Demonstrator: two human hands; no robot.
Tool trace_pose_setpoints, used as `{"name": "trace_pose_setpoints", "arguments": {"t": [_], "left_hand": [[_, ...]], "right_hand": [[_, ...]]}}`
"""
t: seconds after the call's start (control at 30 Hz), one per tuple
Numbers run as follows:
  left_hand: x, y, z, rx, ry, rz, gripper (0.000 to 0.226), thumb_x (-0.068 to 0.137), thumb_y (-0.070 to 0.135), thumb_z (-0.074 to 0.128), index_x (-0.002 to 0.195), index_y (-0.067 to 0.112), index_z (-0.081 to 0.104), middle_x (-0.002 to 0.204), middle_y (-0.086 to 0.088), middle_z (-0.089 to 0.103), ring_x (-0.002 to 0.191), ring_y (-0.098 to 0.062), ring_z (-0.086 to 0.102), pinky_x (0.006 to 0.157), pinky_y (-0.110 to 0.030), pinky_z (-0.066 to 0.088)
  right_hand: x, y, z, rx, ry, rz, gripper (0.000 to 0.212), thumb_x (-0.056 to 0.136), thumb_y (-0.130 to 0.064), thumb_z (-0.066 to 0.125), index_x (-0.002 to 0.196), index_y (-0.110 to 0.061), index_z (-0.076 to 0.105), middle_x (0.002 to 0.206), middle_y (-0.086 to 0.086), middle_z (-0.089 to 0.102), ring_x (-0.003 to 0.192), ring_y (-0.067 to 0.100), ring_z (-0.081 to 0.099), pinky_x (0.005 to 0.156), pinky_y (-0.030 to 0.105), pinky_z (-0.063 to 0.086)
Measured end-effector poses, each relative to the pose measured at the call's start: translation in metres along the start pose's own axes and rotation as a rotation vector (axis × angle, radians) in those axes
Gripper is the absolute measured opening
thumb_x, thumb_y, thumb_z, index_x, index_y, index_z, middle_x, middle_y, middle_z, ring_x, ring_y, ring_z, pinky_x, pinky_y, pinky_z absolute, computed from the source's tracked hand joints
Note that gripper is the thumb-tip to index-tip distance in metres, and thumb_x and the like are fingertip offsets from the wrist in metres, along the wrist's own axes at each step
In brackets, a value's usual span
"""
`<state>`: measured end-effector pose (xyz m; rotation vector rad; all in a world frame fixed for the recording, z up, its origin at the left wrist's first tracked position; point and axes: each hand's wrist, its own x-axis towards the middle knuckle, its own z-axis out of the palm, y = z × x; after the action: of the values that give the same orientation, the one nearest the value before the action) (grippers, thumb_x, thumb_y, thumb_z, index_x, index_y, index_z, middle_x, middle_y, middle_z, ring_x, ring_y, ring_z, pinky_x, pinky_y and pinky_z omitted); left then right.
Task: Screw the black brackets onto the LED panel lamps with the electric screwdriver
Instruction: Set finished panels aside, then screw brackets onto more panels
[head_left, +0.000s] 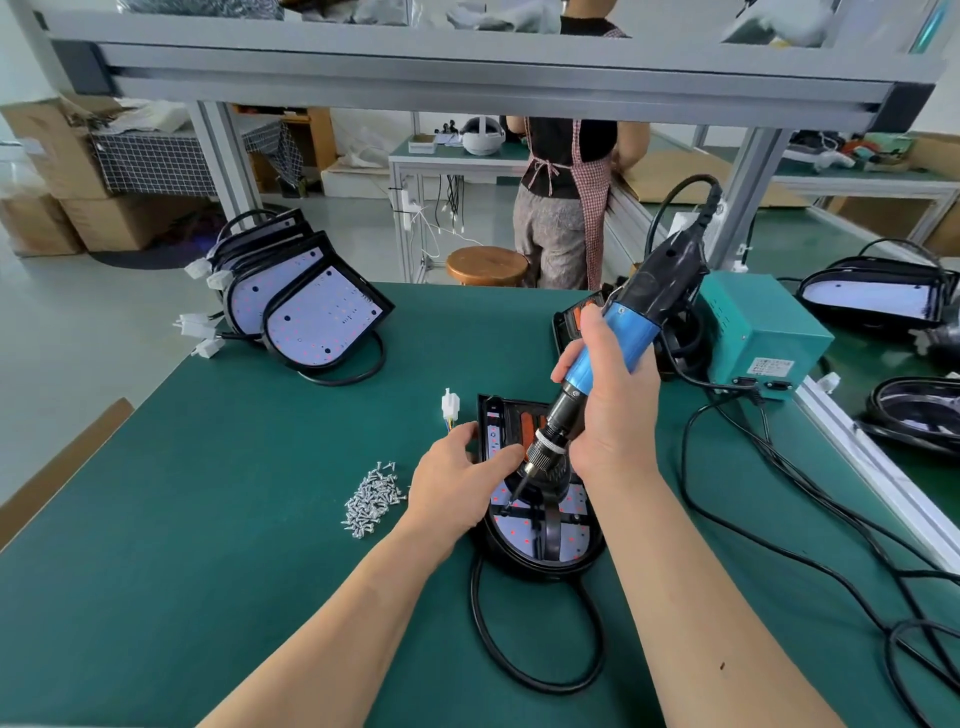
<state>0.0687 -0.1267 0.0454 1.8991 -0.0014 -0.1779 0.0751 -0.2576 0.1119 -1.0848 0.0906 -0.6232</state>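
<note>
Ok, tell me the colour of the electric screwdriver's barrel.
Blue on the electric screwdriver, best seen in the head view.

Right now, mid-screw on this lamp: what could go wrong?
1. The left hand has its thumb close to the bit; a slip could catch it.
2. The electric screwdriver is tilted, so it may drive crooked into the black bracket.
3. Its cable trails loose over the table and could snag.
</note>
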Motion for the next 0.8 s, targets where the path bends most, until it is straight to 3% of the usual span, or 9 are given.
{"name": "trace_pose_setpoints", "arguments": {"t": [0.27, 0.47, 0.67, 0.8], "left_hand": [[0.003, -0.002, 0.001, 0.049, 0.034, 0.030, 0.024, 0.069, 0.053, 0.063, 0.082, 0.034, 0.069, 0.072, 0.006, 0.073, 0.077, -0.024, 0.070, 0.078, -0.046, 0.057], [0.003, -0.003, 0.001, 0.064, 0.057, 0.040, 0.024, 0.068, 0.055, 0.061, 0.070, 0.031, 0.062, 0.062, 0.008, 0.067, 0.061, -0.014, 0.056, 0.060, -0.032, 0.045], [0.002, -0.002, 0.000, 0.099, 0.063, 0.045, 0.030, 0.069, 0.053, 0.057, 0.075, 0.025, 0.063, 0.060, 0.010, 0.065, 0.064, -0.015, 0.056, 0.061, -0.031, 0.043], [0.004, -0.002, 0.000, 0.143, 0.075, 0.063, 0.013, 0.085, 0.037, 0.062, 0.080, 0.025, 0.064, 0.067, 0.008, 0.068, 0.070, -0.017, 0.061, 0.066, -0.032, 0.047]], "right_hand": [[-0.005, -0.004, 0.013, -0.045, -0.171, -0.061, 0.010, 0.087, -0.028, 0.071, 0.084, -0.030, 0.063, 0.060, 0.002, 0.052, 0.053, 0.014, 0.050, 0.057, 0.021, 0.046], [-0.010, -0.006, 0.020, -0.035, -0.279, -0.084, 0.017, 0.088, -0.020, 0.069, 0.098, -0.010, 0.059, 0.060, 0.002, 0.051, 0.053, 0.015, 0.049, 0.057, 0.019, 0.047], [-0.016, -0.007, 0.021, -0.048, -0.342, -0.108, 0.011, 0.089, -0.014, 0.067, 0.099, -0.015, 0.062, 0.062, 0.001, 0.052, 0.053, 0.015, 0.050, 0.058, 0.018, 0.047], [-0.021, -0.006, 0.020, -0.067, -0.394, -0.109, 0.019, 0.084, -0.023, 0.070, 0.101, -0.018, 0.065, 0.060, 0.002, 0.053, 0.055, 0.016, 0.050, 0.060, 0.019, 0.047]]}}
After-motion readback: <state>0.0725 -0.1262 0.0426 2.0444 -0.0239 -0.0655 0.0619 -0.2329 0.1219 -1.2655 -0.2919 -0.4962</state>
